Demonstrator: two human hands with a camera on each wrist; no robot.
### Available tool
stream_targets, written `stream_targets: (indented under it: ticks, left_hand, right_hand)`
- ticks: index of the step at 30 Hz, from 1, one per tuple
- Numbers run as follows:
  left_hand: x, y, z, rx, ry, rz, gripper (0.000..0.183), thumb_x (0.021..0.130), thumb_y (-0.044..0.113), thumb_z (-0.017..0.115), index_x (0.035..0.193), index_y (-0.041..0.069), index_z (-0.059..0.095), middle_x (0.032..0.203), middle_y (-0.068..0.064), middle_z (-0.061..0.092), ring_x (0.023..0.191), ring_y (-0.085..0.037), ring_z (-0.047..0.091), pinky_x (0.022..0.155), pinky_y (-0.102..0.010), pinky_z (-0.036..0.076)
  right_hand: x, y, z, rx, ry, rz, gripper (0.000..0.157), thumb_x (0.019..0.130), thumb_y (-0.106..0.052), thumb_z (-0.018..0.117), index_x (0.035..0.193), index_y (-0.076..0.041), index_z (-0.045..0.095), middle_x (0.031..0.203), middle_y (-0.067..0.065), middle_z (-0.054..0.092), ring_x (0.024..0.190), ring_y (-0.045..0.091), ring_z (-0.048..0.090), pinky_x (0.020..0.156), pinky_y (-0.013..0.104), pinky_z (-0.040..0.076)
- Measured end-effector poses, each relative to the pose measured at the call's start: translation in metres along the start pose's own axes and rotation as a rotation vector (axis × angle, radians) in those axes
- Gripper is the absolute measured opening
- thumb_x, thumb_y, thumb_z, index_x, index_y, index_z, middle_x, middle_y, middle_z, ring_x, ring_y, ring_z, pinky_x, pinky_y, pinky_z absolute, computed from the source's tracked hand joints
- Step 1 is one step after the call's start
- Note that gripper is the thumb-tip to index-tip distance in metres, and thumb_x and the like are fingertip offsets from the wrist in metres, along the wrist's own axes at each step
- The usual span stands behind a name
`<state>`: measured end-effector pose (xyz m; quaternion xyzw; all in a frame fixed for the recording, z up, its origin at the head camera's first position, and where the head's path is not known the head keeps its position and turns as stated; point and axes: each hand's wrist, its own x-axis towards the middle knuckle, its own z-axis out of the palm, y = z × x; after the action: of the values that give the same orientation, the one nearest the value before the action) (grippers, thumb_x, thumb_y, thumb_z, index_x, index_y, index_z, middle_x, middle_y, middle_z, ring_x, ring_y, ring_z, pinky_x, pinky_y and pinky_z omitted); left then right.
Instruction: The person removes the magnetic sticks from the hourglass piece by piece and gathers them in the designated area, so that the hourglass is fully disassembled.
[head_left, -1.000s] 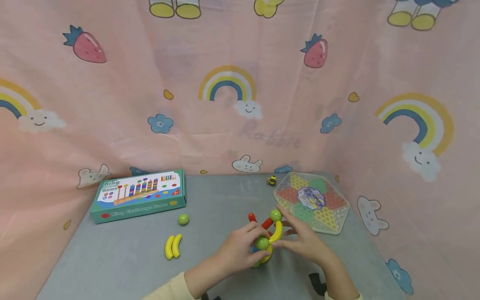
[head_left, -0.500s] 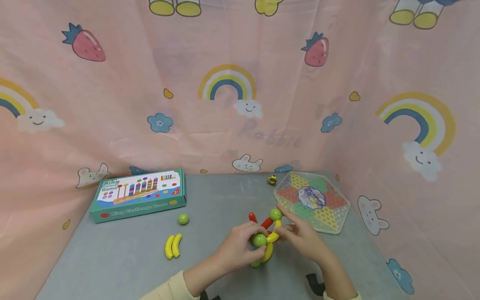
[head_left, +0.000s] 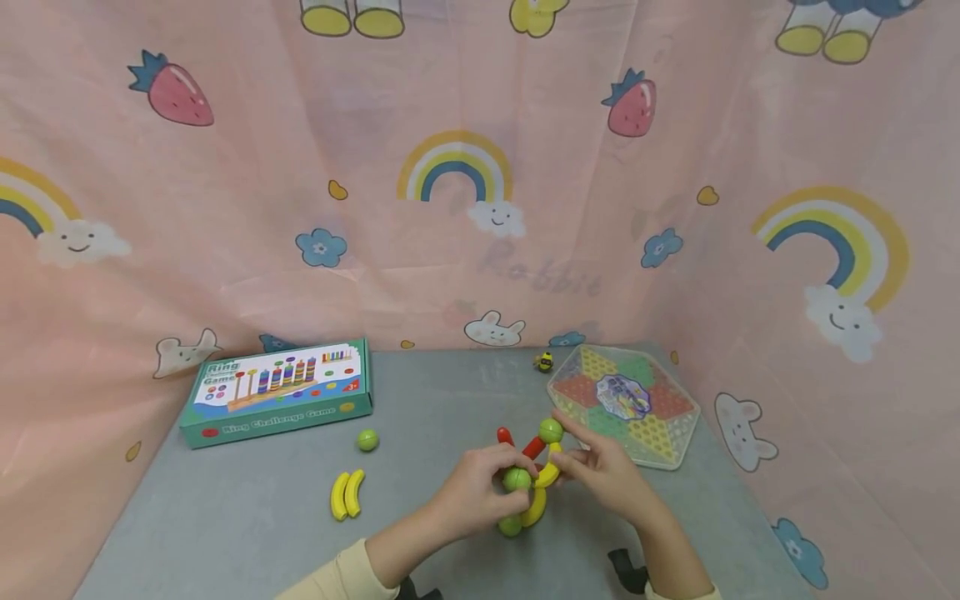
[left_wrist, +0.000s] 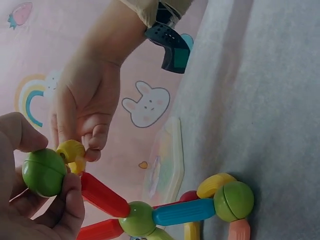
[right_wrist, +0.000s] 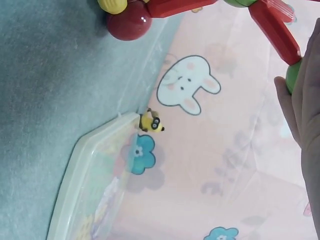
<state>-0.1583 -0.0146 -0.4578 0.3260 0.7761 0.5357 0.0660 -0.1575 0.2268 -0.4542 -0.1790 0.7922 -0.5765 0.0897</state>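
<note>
My left hand (head_left: 480, 492) pinches a green ball (left_wrist: 44, 172) between thumb and fingers. A curved yellow rod (head_left: 549, 472) meets that ball, and the fingers of my right hand (head_left: 611, 483) pinch the rod's middle. My right index fingertip touches a second green ball (head_left: 551, 430) at the rod's far end. Below the hands stands a frame of magnetic rods and balls: red rods (left_wrist: 105, 195), a blue rod (left_wrist: 183, 212), a middle green ball (left_wrist: 138, 219) and a low green ball (left_wrist: 234, 201). In the head view my left hand hides much of it.
Two curved yellow rods (head_left: 346, 495) and a loose green ball (head_left: 367, 440) lie to the left. Behind them is a green ring game box (head_left: 277, 396). A hexagonal Chinese checkers board (head_left: 626, 404) and a small bee figure (head_left: 543, 361) are at the back right.
My right thumb and fingers have shifted up from the curved yellow rod's lower end to pinch its middle. The green ball in my left hand has moved slightly left.
</note>
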Motion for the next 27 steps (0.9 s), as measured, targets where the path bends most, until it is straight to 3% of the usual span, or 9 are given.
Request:
stream_targets:
  ticks: [4, 7, 13, 21, 27]
  left_hand:
    - [-0.001, 0.002, -0.003, -0.025, 0.008, 0.006, 0.022, 0.085, 0.008, 0.067, 0.103, 0.018, 0.075, 0.098, 0.004, 0.066, 0.081, -0.005, 0.058, 0.073, -0.023, 0.054]
    - [-0.002, 0.004, -0.008, -0.039, 0.019, 0.027, 0.025, 0.089, 0.012, 0.069, 0.112, 0.020, 0.075, 0.106, 0.004, 0.063, 0.088, -0.007, 0.058, 0.078, -0.027, 0.056]
    - [-0.008, 0.001, -0.024, -0.035, 0.064, 0.043, 0.036, 0.091, 0.012, 0.075, 0.126, 0.016, 0.069, 0.116, -0.001, 0.063, 0.095, -0.009, 0.063, 0.083, -0.028, 0.058]
    - [-0.010, -0.001, -0.061, 0.117, 0.249, -0.025, 0.032, 0.085, 0.017, 0.082, 0.114, 0.019, 0.069, 0.112, 0.007, 0.068, 0.104, -0.013, 0.062, 0.091, -0.036, 0.055]
    - [-0.010, -0.026, -0.090, 0.252, 0.347, -0.171, 0.036, 0.082, 0.017, 0.085, 0.115, 0.018, 0.072, 0.111, 0.006, 0.069, 0.106, -0.015, 0.060, 0.093, -0.044, 0.051]
  right_hand:
    - [-0.001, -0.001, -0.001, 0.013, -0.006, -0.009, 0.061, 0.103, -0.014, 0.057, 0.156, 0.000, 0.031, 0.126, 0.031, 0.065, 0.079, 0.017, 0.074, 0.078, 0.040, 0.061]
    - [-0.001, -0.001, -0.001, 0.009, -0.007, -0.005, 0.061, 0.103, -0.015, 0.057, 0.156, 0.000, 0.030, 0.118, 0.031, 0.068, 0.078, 0.017, 0.074, 0.080, 0.044, 0.060]
    - [-0.001, -0.001, 0.000, 0.001, -0.009, -0.008, 0.061, 0.103, -0.015, 0.058, 0.156, 0.001, 0.031, 0.131, 0.031, 0.061, 0.077, 0.017, 0.074, 0.077, 0.041, 0.061]
    - [-0.001, 0.002, 0.001, -0.016, 0.000, 0.015, 0.062, 0.102, -0.016, 0.059, 0.157, -0.002, 0.032, 0.135, 0.030, 0.059, 0.079, 0.017, 0.073, 0.076, 0.034, 0.061]
    - [0.000, -0.002, 0.002, -0.019, -0.009, 0.011, 0.063, 0.103, -0.016, 0.059, 0.157, -0.002, 0.031, 0.136, 0.031, 0.058, 0.080, 0.016, 0.073, 0.076, 0.032, 0.061]
